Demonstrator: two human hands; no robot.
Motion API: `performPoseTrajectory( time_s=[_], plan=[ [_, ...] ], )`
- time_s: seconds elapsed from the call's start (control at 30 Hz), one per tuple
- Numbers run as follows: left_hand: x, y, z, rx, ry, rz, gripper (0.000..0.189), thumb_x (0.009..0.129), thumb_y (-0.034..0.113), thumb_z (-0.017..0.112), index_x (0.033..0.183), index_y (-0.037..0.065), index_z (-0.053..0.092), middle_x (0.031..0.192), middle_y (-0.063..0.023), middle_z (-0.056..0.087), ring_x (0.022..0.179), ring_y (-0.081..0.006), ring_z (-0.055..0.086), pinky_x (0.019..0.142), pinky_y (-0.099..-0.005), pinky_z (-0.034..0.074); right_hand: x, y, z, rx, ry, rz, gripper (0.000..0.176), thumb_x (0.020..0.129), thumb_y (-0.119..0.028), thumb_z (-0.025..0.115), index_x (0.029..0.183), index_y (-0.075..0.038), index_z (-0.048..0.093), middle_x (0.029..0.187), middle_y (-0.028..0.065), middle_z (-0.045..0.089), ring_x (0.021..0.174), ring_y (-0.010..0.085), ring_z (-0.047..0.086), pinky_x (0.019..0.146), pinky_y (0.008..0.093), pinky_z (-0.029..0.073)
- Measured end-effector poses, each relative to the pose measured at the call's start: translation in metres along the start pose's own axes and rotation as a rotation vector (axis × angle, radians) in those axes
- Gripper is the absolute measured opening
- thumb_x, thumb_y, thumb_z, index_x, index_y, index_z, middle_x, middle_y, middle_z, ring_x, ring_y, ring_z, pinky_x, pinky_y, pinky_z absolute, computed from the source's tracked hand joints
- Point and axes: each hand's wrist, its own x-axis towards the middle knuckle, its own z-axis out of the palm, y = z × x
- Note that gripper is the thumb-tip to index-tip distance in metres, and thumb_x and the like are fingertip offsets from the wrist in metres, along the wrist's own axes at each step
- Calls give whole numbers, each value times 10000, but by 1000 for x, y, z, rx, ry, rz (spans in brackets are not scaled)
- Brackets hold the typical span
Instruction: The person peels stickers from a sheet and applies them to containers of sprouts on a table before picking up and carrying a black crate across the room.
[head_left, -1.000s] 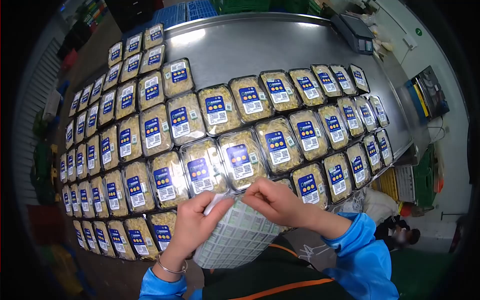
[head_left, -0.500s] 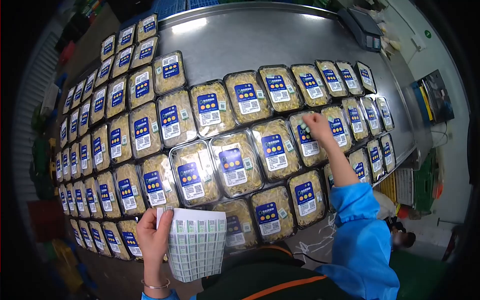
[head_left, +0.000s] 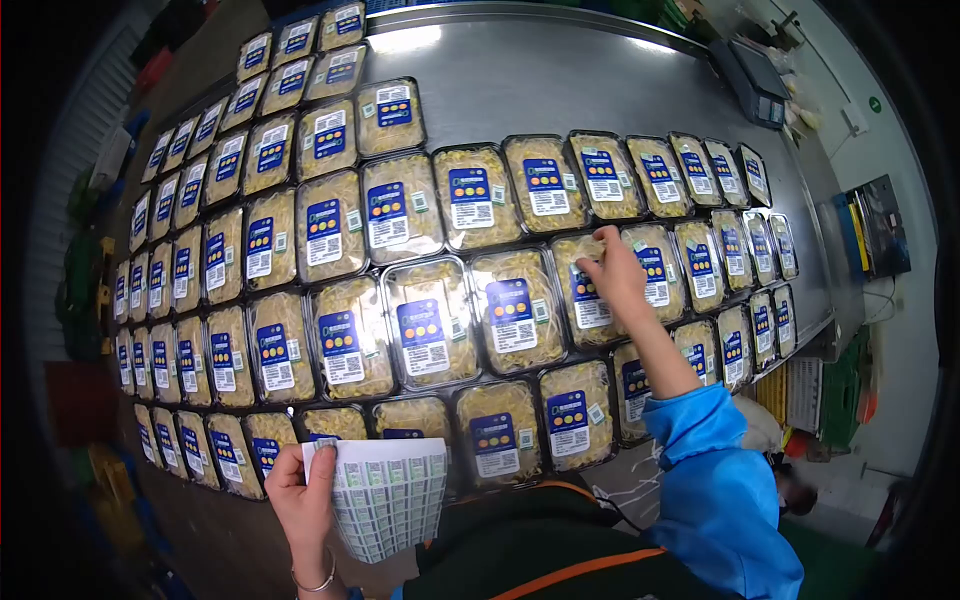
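Note:
At the lower left, my left hand (head_left: 305,490) pinches a sheet of small green-and-white label stickers (head_left: 392,497) by its upper left corner, thumb on top. The sheet hangs in front of the nearest row of packs. To the right, my right hand (head_left: 622,275) hovers over or touches a clear-lidded tray of bean sprouts (head_left: 590,315); contact is hard to judge. Its thumb and forefinger are apart, with the other fingers hidden. Partly covered by this hand is the tray's blue-and-white label. Neighbouring sprout trays (head_left: 515,315) carry a similar label plus a small green-and-white sticker.
Rows of packed sprout trays cover much of the steel table (head_left: 520,75). A dark weighing scale (head_left: 750,85) stands at the far right corner. Green crates (head_left: 850,375) are beyond the table's right edge. A dark panel (head_left: 880,225) is on the right wall.
My right hand has shifted slightly left over the trays, its thumb and forefinger now spread. The view has turned, moving the trays within it. My left hand still holds the sticker sheet.

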Motion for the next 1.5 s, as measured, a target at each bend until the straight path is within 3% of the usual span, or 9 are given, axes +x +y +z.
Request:
performPoseTrajectory(
  time_s=[0.17, 0.43, 0.67, 0.83, 1.0, 1.1, 1.23, 1.4, 1.5],
  plan=[
    [-11, -2, -21, -13, 62, -99, 128, 810, 60, 614, 732, -1, 532, 640, 33, 532, 559, 5, 417, 497, -155, 326, 88, -47, 16, 808, -47, -19, 234, 750, -135, 638, 925, -2, 558, 741, 38, 571, 690, 101, 532, 611, 247, 429],
    [-22, -4, -40, -49, 60, -195, 116, 808, 25, 574, 918, 4, 542, 670, 36, 512, 579, 1, 416, 529, -153, 322, 160, -81, 39, -92, 198, -56, 303, 683, -201, 683, 920, -39, 584, 835, 140, 611, 793, 276, 592, 710, 340, 470],
    [8, -13, -36, -142, -20, -116, 125, 821, 20, 559, 940, 1, 589, 750, 17, 529, 593, -4, 434, 506, -150, 325, 165, -148, 88, 782, -308, -232, 279, 699, -102, 653, 955, -27, 572, 830, 72, 581, 755, 156, 546, 721, 270, 448],
    [18, -18, -45, -231, -70, -197, 115, 838, 26, 541, 919, -19, 609, 704, 29, 510, 563, 7, 404, 484, -149, 287, 136, -189, 67, -141, 46, -445, 262, 667, -56, 643, 912, -17, 557, 893, 131, 575, 874, 237, 541, 780, 302, 434],
    [32, -25, -40, -255, -96, -202, 99, 834, 43, 576, 901, -20, 616, 668, 32, 516, 574, 4, 416, 513, -150, 323, 131, -252, 113, 754, -584, -354, 291, 663, -42, 631, 948, -21, 577, 948, 130, 569, 910, 303, 528, 819, 354, 429],
    [33, -12, -42, -240, -111, -154, 92, 835, 43, 575, 893, -18, 614, 659, 35, 510, 595, -1, 425, 522, -157, 332, 147, -259, 153, 620, -540, -424, 354, 648, 6, 593, 998, -47, 579, 971, 132, 560, 949, 328, 503, 872, 383, 399],
    [33, -23, -45, -228, -134, -186, 107, 823, 69, 594, 869, -27, 598, 666, 2, 536, 611, -22, 460, 535, -172, 364, 109, -264, 121, -54, 113, -765, 417, 625, 11, 587, 1030, -85, 573, 1062, 112, 525, 1049, 316, 431, 909, 375, 364],
    [37, -15, -35, -197, -174, -54, 122, 853, 105, 562, 847, -15, 587, 657, 28, 516, 602, -17, 425, 516, -182, 342, -74, -270, 15, 485, -1106, -573, 277, 819, -169, 613, 1062, -38, 592, 942, 49, 639, 831, 87, 575, 745, 265, 475],
    [33, -12, -25, -126, -236, 74, 139, 863, 121, 555, 845, -13, 588, 652, 26, 510, 600, -18, 422, 517, -183, 339, -145, -244, 5, 404, -716, -955, 217, 732, -78, 675, 940, -70, 616, 870, 80, 632, 755, 196, 595, 793, 308, 443]
  ],
)
